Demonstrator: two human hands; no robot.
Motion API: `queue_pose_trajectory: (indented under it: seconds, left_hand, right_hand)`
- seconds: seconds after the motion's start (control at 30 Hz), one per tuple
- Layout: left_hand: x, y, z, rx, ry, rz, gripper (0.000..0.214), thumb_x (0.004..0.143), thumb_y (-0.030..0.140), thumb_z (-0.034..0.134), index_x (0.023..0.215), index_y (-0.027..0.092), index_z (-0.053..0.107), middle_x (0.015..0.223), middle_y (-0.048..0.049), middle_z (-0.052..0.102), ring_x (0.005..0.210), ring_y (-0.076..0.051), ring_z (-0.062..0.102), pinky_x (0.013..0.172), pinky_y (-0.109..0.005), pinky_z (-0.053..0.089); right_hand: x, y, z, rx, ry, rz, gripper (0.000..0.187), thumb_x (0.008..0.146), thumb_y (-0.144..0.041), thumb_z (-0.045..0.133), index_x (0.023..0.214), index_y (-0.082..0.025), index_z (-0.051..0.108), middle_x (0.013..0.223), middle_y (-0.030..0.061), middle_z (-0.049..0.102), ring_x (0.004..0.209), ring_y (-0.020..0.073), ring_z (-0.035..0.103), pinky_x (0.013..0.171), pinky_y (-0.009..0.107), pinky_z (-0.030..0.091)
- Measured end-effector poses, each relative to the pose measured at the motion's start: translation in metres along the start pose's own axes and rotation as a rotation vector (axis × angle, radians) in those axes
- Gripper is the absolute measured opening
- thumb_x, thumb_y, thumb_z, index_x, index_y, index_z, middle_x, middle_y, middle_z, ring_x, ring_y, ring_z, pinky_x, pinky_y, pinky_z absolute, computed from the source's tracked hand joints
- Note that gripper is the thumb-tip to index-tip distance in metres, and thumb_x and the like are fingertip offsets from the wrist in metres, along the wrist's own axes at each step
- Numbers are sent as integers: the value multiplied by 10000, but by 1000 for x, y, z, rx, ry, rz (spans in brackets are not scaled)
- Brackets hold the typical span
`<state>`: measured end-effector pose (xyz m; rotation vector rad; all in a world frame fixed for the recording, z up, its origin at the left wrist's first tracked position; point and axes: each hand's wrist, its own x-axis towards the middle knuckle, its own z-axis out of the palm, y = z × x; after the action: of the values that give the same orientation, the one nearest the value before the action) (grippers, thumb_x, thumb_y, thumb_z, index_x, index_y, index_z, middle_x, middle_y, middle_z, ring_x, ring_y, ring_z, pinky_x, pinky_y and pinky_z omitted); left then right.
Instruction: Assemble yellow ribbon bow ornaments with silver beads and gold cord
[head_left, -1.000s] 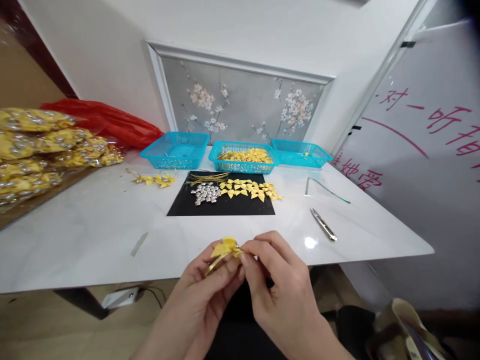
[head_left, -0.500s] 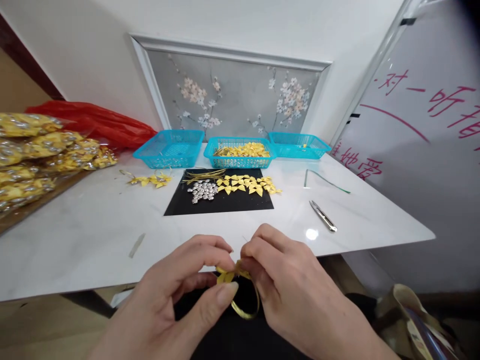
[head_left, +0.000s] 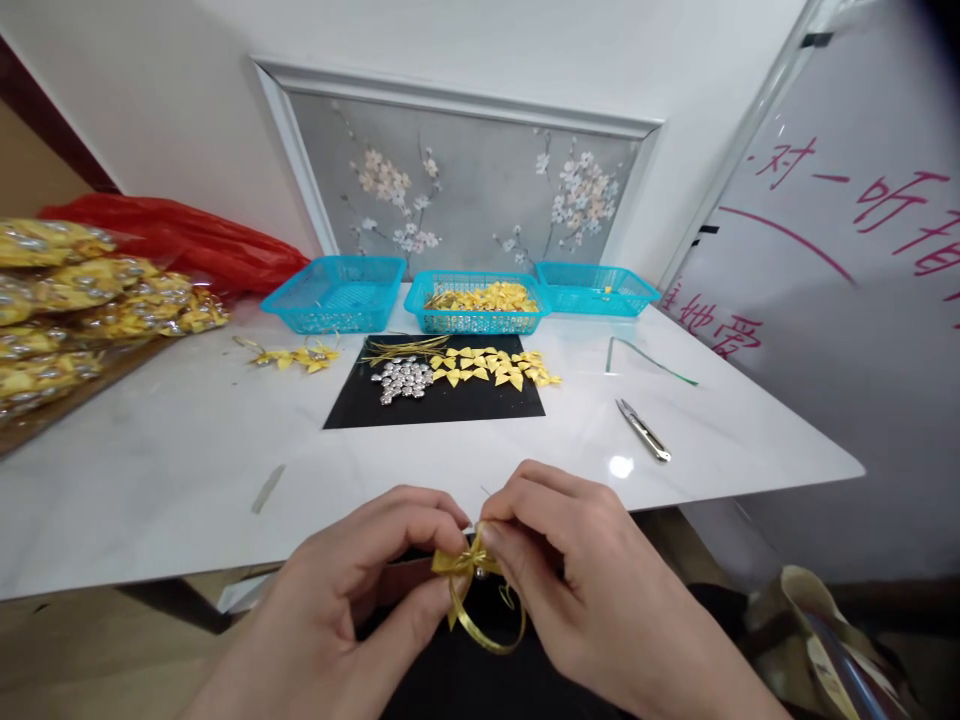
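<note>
We pinch the yellow bow (head_left: 459,562) between the fingers of our left hand (head_left: 352,590) and right hand (head_left: 592,590), so its gold loop (head_left: 484,625) hangs free below them.

We see a white table (head_left: 150,470) carrying a black mat (head_left: 435,405) at twelve o'clock, three blue baskets (head_left: 337,295) behind it, snips (head_left: 643,432) at two o'clock, packed bags (head_left: 67,300) at ten.

1 head-worn camera looks forward and down from close above the left hand (head_left: 352,600) and right hand (head_left: 592,590). Their pinch sits low in frame; the table (head_left: 187,450) stretches beyond it to the wall. No second view.
</note>
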<state>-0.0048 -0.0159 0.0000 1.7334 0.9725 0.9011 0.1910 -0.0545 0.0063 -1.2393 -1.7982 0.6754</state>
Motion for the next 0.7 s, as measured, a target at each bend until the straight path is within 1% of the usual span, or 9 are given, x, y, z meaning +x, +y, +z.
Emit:
queue_pose_trajectory:
  seconds: [0.1, 0.27, 0.4, 0.47, 0.57, 0.63, 0.7]
  left_hand:
    - [3, -1, 3, -37, 19, 13, 110, 825, 201, 748, 752, 278, 777, 889, -38, 760, 764, -196, 724, 654, -182, 614]
    - [3, -5, 3, -28, 13, 38, 144, 843, 186, 721, 753, 286, 773, 910, -35, 759, 775, -188, 728, 653, -180, 598]
    - [5, -3, 3, 26, -5, 73, 159, 845, 182, 703, 739, 282, 767, 913, -38, 771, 800, -200, 739, 640, -189, 584]
    - [6, -2, 2, 24, -40, 37, 150, 852, 197, 689, 743, 275, 758, 840, -28, 769, 743, -189, 728, 619, -192, 567]
    - [6, -3, 0, -31, -78, -68, 133, 884, 273, 687, 769, 268, 755, 718, -4, 728, 649, -166, 676, 591, -196, 538]
    - [6, -5, -3, -68, -113, -124, 127, 888, 324, 718, 785, 265, 765, 693, 3, 708, 642, -158, 651, 585, -194, 519]
    - [6, -6, -7, -109, -153, -158, 123, 878, 358, 757, 803, 262, 774, 699, 4, 706, 647, -156, 638, 602, -202, 519]
  right_hand:
    - [1, -1, 0, 18, -2, 9, 191, 992, -98, 538, 867, -172, 662, 828, 7, 620, 705, 115, 568, 605, 244, 395]
    - [1, 0, 0, 29, -11, 34, 191, 974, -77, 551, 864, -182, 666, 824, -2, 625, 715, 115, 573, 600, 244, 386]
    - [0, 0, -2, 49, -30, 47, 207, 972, -71, 553, 869, -188, 690, 812, -9, 642, 691, 110, 567, 590, 239, 386]
    - [1, -1, -3, 58, -37, 49, 208, 975, -79, 557, 854, -186, 689, 788, -17, 648, 656, 100, 550, 579, 234, 383]
    - [2, 1, -5, 89, -33, 64, 212, 981, -108, 561, 833, -185, 692, 741, -26, 652, 633, 97, 545, 575, 225, 392]
    - [2, 4, -6, 124, -27, 72, 224, 1005, -147, 548, 851, -186, 706, 744, -20, 666, 651, 104, 570, 587, 224, 410]
    - [2, 7, -8, 150, 13, 59, 235, 1033, -192, 529, 904, -188, 726, 787, -5, 689, 690, 115, 604, 617, 229, 438]
